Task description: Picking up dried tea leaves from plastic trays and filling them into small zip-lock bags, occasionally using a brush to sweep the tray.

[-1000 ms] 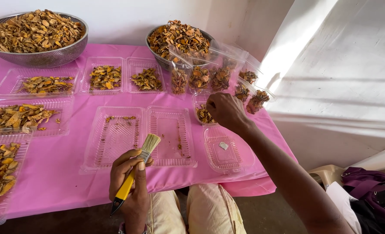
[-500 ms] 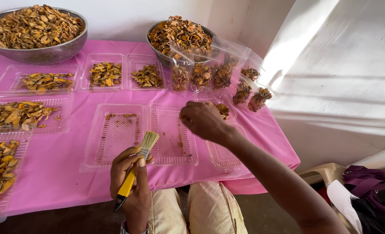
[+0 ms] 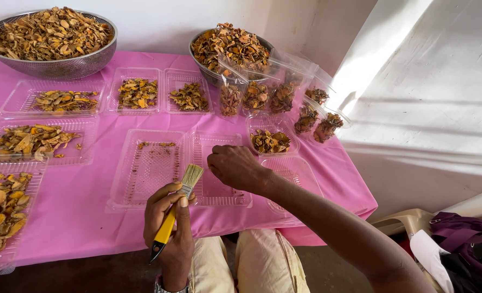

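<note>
On the pink-covered worktop (image 3: 89, 206), nearest the person, lies an opened clear plastic clamshell tray (image 3: 154, 168), its two halves side by side and holding only a few orange-brown crumbs. Left hand (image 3: 170, 217): fingers closed around the yellow handle of a small paintbrush (image 3: 177, 209), bristles pointing up and away, tip just over the near edge of the tray. Right hand (image 3: 235, 167): hovering over the right half of the same tray, fingers curled loosely together and pointing down; whether they pinch anything cannot be told. Just right of this hand sit a small clear tray of dried orange-brown pieces (image 3: 271, 140) and, nearer the worktop's edge, a clear lid or tray (image 3: 300, 173) partly hidden by the forearm. Behind, a row of filled clear bags (image 3: 257, 92) leans against a metal bowl (image 3: 203, 59) heaped with the same dried pieces. A larger metal colander (image 3: 62, 65), also heaped, stands at the far left. Between and before the bowls, several more clear trays (image 3: 138, 92) hold small portions of the pieces; two along the left edge are fuller.
</note>
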